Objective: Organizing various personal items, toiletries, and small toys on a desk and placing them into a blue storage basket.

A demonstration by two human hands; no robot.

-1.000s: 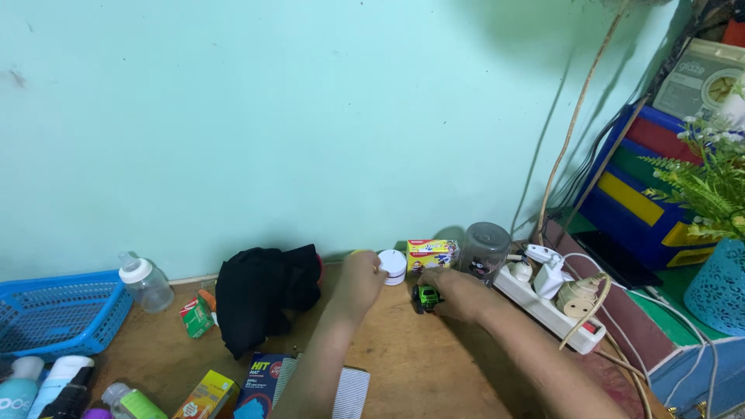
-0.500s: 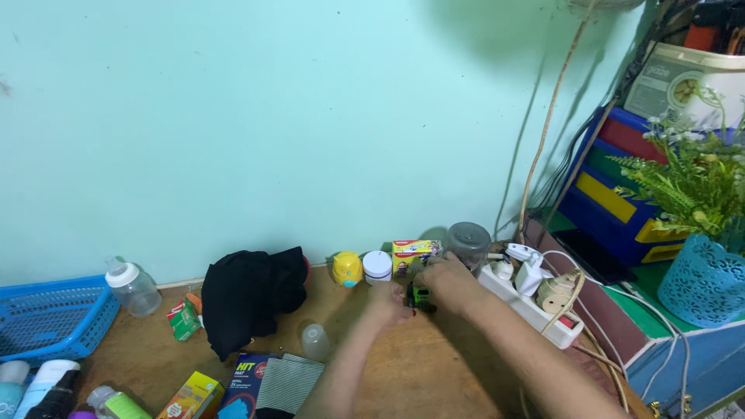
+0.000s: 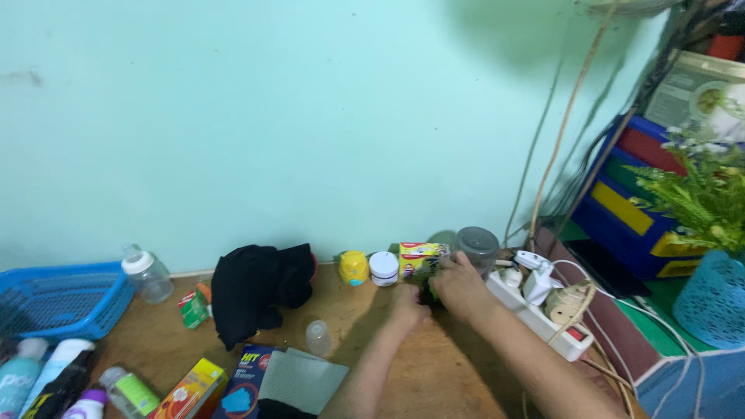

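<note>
Head view, left hand: we see our left hand (image 3: 409, 304) reaching forward over the wooden worktop (image 3: 388, 365), forearm running up from the lower middle, fingers curled shut on a small dark object (image 3: 429, 292).
Head view, right hand: our right hand (image 3: 459, 289) comes in from the lower right, knuckles up, fingers bent down over the same small dark object; we cannot tell how firmly it grips.
Small dark object: it sits between the two hands, mostly hidden, just in front of a yellow and green box (image 3: 420, 258) by the wall.
Near the hands: a white round jar (image 3: 383, 268) and a yellow round toy (image 3: 353, 267) stand left of the box; a grey lidded jar (image 3: 477, 245) stands to its right.
Right side: a white power strip (image 3: 543, 318) with plugs lies beside our right forearm.
Left side: a black cloth (image 3: 252, 291), a clear small cup (image 3: 318, 337) and a blue basket (image 3: 58, 299).
</note>
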